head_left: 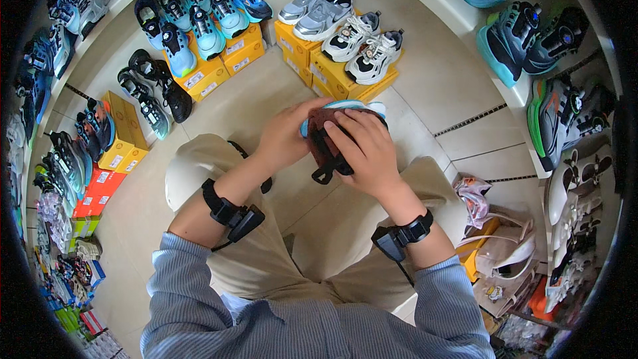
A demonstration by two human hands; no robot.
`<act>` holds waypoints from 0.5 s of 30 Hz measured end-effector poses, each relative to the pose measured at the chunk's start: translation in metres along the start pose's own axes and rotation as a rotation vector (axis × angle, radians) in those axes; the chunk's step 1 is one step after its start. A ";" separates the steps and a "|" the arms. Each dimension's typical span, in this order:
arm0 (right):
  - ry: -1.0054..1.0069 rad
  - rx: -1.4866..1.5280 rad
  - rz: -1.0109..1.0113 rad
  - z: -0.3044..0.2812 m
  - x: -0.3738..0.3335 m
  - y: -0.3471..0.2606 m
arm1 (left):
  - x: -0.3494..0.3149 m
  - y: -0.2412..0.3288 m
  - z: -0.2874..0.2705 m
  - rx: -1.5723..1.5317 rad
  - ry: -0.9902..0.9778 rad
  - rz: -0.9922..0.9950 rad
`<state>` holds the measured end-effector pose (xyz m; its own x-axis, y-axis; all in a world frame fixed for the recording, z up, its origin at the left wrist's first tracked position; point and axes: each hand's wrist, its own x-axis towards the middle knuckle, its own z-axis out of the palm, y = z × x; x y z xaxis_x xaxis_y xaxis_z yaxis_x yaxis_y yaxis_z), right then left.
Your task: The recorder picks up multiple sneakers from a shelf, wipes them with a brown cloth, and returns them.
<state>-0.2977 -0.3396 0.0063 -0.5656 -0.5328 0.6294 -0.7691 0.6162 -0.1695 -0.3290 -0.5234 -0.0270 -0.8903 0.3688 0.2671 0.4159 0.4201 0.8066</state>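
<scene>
Between my two hands, above the gap between my knees, is a shoe (324, 148) with dark reddish-brown fabric and a black loop at its near end. Light blue and white show along its far edge. I cannot tell whether the brown fabric belongs to the shoe or is a cloth lying over it. My left hand (290, 134) grips the left side, its fingers mostly hidden behind. On the right and top, the fingers of my right hand (362, 146) curl over the brown fabric. A black band with a small device circles each wrist.
Ahead, silver and white sneakers (355, 33) stand on yellow shoe boxes (349, 80). Blue sneakers (203, 30) top more boxes on the left, beside black shoes (169, 90). Curved shelves (438, 0) of shoes surround me. Right of my knee sits a pale pink bag (502, 246).
</scene>
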 end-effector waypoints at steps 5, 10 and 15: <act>-0.008 0.071 0.104 -0.005 0.001 0.016 | 0.004 -0.004 0.000 -0.008 0.045 0.031; -0.035 -0.033 0.377 -0.028 -0.007 0.038 | 0.007 0.012 -0.021 -0.231 0.045 -0.022; 0.163 0.032 0.585 -0.041 -0.027 0.078 | 0.009 0.013 -0.039 -0.305 0.108 -0.066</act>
<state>-0.3301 -0.2538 0.0072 -0.8464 -0.0139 0.5324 -0.3543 0.7610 -0.5434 -0.3385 -0.5471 0.0064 -0.9347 0.2521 0.2503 0.2967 0.1664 0.9403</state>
